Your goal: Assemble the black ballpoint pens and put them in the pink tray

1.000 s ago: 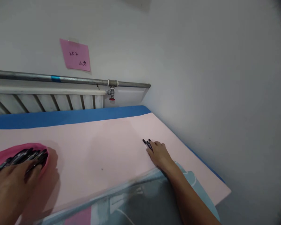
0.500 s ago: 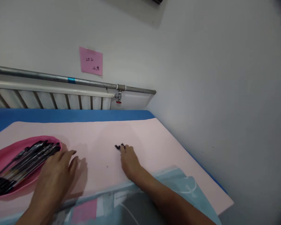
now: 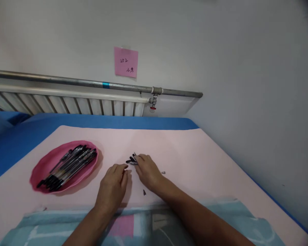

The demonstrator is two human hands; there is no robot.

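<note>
Two hands at work over the middle of the table, just apart.
Right hand (image 3: 147, 171): fingers clamped on a small bunch of dark pen pieces (image 3: 131, 162), away from the far edge. Left hand (image 3: 112, 186): thumb and fingers parted, beside the bunch; contact cannot be determined. Pink tray (image 3: 36, 171), toward the table's (image 3: 190, 150) left edge, holds black pens (image 3: 72, 167). Two small loose parts (image 3: 144, 192) lie near the right hand.

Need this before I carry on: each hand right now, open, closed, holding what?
Left hand: loosely open, nothing visible in it.
Right hand: closed on a few small black pieces; exact count can't be told.
</note>
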